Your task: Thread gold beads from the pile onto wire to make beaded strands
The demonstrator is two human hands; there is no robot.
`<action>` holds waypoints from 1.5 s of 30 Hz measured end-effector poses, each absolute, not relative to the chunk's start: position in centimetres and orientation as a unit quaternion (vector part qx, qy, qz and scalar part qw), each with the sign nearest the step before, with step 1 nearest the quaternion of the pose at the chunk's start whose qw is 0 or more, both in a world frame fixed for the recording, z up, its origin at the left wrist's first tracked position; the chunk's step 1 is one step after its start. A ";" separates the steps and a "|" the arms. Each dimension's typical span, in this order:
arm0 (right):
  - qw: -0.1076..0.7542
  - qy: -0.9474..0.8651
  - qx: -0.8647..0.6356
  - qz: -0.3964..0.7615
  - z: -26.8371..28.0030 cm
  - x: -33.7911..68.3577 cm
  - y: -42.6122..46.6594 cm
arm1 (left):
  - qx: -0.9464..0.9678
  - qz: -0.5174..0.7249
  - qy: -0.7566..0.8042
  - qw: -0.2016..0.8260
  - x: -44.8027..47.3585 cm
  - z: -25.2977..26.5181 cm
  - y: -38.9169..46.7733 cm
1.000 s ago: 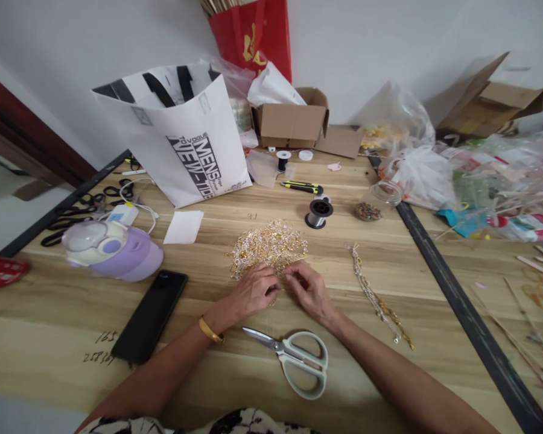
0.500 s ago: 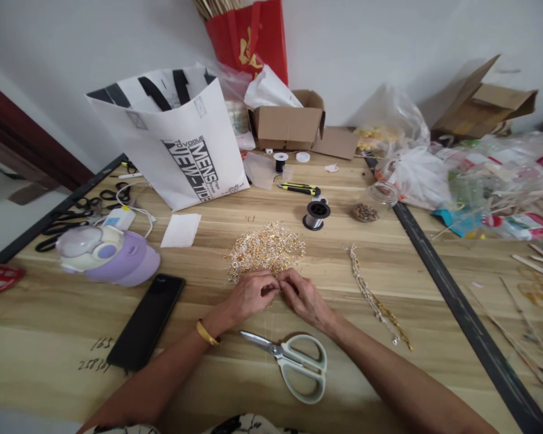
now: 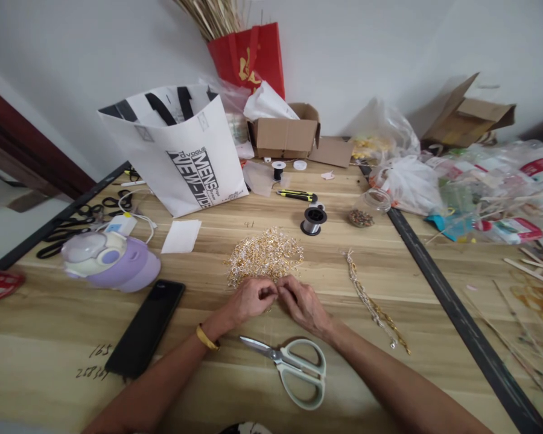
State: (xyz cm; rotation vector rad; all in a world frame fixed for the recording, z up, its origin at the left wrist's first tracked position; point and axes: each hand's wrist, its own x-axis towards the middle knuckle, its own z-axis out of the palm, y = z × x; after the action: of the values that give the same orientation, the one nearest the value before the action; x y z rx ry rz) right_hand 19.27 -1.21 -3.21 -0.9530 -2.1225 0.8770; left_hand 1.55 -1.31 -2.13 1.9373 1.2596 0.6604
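Note:
My left hand (image 3: pixel 253 298) and my right hand (image 3: pixel 302 303) meet fingertip to fingertip at the near edge of a pile of small gold and silver jewellery pieces (image 3: pixel 266 253). Both are closed in a pinch; what lies between the fingers is too small to make out, though a gold bit shows just under them. White-handled scissors (image 3: pixel 292 369) lie on the table below my hands, blades pointing left. To the right, gold and silver chains (image 3: pixel 371 298) are stretched out along the tabletop.
A black phone (image 3: pixel 145 328) and a purple bottle (image 3: pixel 117 265) are at left, by a white paper (image 3: pixel 181 235). Behind the pile stand a wire spool (image 3: pixel 313 222), a yellow-black cutter (image 3: pixel 297 196) and a tipped jar of beads (image 3: pixel 361 217). A white bag (image 3: pixel 194 160) stands behind.
The view has tilted up a little, so things sit slightly lower in the picture. My hands stay together at the pile, with only slight finger movement.

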 end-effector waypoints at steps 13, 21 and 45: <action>0.315 -0.806 -0.376 0.332 -3.2 19.3 -1.3 | 0.735 0.227 0.491 0.410 1.8 -1.5 -1.5; 0.330 -0.778 -0.382 0.373 -3.0 19.4 -1.2 | 0.714 0.276 0.476 0.434 1.4 -1.5 -1.0; 0.356 -0.727 -0.387 0.441 -3.1 18.9 -0.9 | 0.924 0.095 0.333 0.160 0.6 0.0 -1.1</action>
State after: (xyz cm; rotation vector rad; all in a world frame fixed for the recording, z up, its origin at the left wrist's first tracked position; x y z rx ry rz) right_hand 18.89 -0.86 -3.12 -1.0002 -1.8769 1.1397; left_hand 0.63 -1.09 0.01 2.6404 0.9520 0.2716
